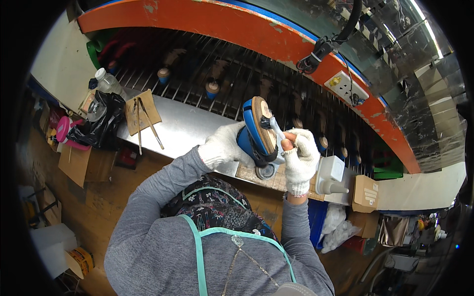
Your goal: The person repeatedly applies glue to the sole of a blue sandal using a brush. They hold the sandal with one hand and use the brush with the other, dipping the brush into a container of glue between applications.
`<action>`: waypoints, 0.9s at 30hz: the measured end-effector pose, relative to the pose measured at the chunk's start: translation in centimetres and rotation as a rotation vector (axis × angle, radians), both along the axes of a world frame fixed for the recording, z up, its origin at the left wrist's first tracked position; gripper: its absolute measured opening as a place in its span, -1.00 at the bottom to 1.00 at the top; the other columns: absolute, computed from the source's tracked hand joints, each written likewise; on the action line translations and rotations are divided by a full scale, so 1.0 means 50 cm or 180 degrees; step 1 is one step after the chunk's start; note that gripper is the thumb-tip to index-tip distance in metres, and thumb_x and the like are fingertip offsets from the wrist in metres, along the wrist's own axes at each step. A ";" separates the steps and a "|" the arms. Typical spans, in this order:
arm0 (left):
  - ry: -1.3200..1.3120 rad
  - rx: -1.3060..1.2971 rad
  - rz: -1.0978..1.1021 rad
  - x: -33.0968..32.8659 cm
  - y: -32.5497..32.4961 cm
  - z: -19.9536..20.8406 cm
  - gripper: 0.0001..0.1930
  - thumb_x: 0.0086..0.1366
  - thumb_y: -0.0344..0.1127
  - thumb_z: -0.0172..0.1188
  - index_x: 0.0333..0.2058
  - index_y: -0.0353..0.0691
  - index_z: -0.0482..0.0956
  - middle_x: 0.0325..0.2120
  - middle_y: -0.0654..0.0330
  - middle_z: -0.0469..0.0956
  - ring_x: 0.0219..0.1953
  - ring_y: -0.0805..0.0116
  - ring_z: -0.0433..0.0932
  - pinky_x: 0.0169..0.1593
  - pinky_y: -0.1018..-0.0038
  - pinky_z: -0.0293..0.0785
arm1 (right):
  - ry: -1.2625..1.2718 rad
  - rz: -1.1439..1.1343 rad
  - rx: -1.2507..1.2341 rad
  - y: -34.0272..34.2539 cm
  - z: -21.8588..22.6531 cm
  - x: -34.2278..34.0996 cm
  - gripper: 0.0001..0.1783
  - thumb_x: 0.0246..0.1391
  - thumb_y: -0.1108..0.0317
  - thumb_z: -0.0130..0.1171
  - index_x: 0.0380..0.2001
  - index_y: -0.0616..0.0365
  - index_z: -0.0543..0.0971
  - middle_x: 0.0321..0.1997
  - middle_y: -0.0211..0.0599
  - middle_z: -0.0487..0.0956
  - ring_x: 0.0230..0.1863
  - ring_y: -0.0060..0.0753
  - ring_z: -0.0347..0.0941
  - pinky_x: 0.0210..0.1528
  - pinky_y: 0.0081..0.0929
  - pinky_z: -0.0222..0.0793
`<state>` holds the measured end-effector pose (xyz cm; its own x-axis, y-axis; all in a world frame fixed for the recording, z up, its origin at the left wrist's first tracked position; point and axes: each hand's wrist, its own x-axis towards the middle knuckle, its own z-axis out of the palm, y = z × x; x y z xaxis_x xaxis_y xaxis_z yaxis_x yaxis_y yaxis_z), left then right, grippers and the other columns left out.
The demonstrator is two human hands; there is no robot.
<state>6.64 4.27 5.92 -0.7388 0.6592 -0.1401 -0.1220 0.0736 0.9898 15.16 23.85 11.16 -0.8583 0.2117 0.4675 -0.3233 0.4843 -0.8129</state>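
Evidently, stage: brushing of the sole (267, 140) looks under way, not finished, since the bristles are against it; how much is coated, I can't fairly tell at this size.
Left hand (224, 147): white knit glove, closed around the shoe (250, 121).
Right hand (302, 157): ribbed knit glove with bare fingertips, pinching the brush (277, 130).
Shoe: between the hands, above the table's near edge, tilted, sole toward the brush; blue upper, brown rim, paler middle.
Brush: dark bristles, slim whitish handle.
Pot (265, 171): round and grey, below the shoe.
Board (283, 181): flat, tan, worn.
Bottle (332, 170): white plastic, boxy, with a tapered grey nozzle.
Table (185, 129): smooth, shiny metal.
Rack (232, 106): thin parallel metal rods.
Pieces (212, 89) among the rods: blue-sided, pale-topped, out of hand; their stage is unclear.
Beam (207, 19): orange paint, chipped.
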 end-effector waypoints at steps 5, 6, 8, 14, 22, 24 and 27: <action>-0.1205 0.0313 -0.0644 0.014 -0.005 0.034 -0.20 -0.31 -0.65 0.61 0.04 -0.34 0.52 -0.19 0.09 0.67 -0.16 0.35 0.66 -0.08 0.41 0.66 | 0.0048 0.0142 0.0037 0.014 -0.016 -0.011 -0.84 0.04 0.49 0.33 -0.28 0.30 0.69 -0.21 -0.29 0.55 -0.20 -0.47 0.47 -0.18 -0.54 0.35; -0.1160 0.0399 -0.0706 0.016 -0.006 0.037 -0.20 -0.31 -0.64 0.61 0.03 -0.34 0.52 -0.20 0.09 0.68 -0.18 0.34 0.67 -0.11 0.41 0.67 | 0.0046 0.0181 -0.0033 0.017 -0.022 -0.009 -0.84 0.03 0.49 0.33 -0.28 0.30 0.69 -0.21 -0.29 0.55 -0.19 -0.46 0.47 -0.17 -0.53 0.35; -0.1118 0.0527 -0.0853 0.021 -0.009 0.041 -0.20 -0.33 -0.63 0.62 0.02 -0.35 0.52 -0.22 0.07 0.68 -0.22 0.34 0.68 -0.16 0.42 0.68 | -0.0016 0.0184 0.0043 0.026 -0.030 -0.002 -0.84 0.02 0.49 0.33 -0.29 0.30 0.69 -0.22 -0.29 0.55 -0.18 -0.45 0.47 -0.16 -0.53 0.36; -0.1197 0.0589 -0.0921 0.043 -0.014 0.048 -0.20 -0.34 -0.64 0.61 0.02 -0.36 0.52 -0.26 0.03 0.69 -0.26 0.28 0.70 -0.22 0.41 0.70 | 0.0018 0.0203 0.0022 0.048 -0.049 0.024 -0.82 -0.07 0.54 0.35 -0.31 0.28 0.71 -0.23 -0.24 0.57 -0.21 -0.36 0.51 -0.19 -0.48 0.43; -0.1761 0.0133 -0.0856 0.061 -0.042 0.029 -0.18 -0.19 -0.68 0.51 0.14 -0.41 0.39 -0.19 -0.05 0.64 -0.27 0.24 0.69 -0.27 0.43 0.69 | -0.0866 -0.0245 -0.0313 0.135 -0.145 0.146 -0.85 -0.07 0.46 0.35 -0.37 0.27 0.70 -0.35 -0.25 0.58 -0.31 -0.34 0.50 -0.26 -0.41 0.39; -0.1777 0.0156 -0.0587 0.060 -0.064 0.003 -0.16 -0.22 -0.69 0.50 0.14 -0.39 0.38 -0.24 -0.01 0.64 -0.34 0.27 0.67 -0.34 0.43 0.65 | -0.1564 -0.0717 -0.0240 0.151 -0.204 0.193 -0.86 0.03 0.38 0.31 -0.39 0.24 0.70 -0.42 -0.27 0.54 -0.41 -0.35 0.47 -0.33 -0.42 0.35; -0.0918 0.0478 -0.0255 0.047 -0.106 -0.048 -0.20 -0.03 -0.32 0.50 0.21 -0.35 0.36 -0.09 0.01 0.59 -0.13 0.22 0.62 -0.06 0.33 0.59 | -0.2106 -0.1510 0.1049 0.158 -0.302 0.238 -0.78 0.05 0.15 0.28 -0.47 0.07 0.66 -0.39 -0.25 0.59 -0.36 -0.21 0.52 -0.22 -0.28 0.31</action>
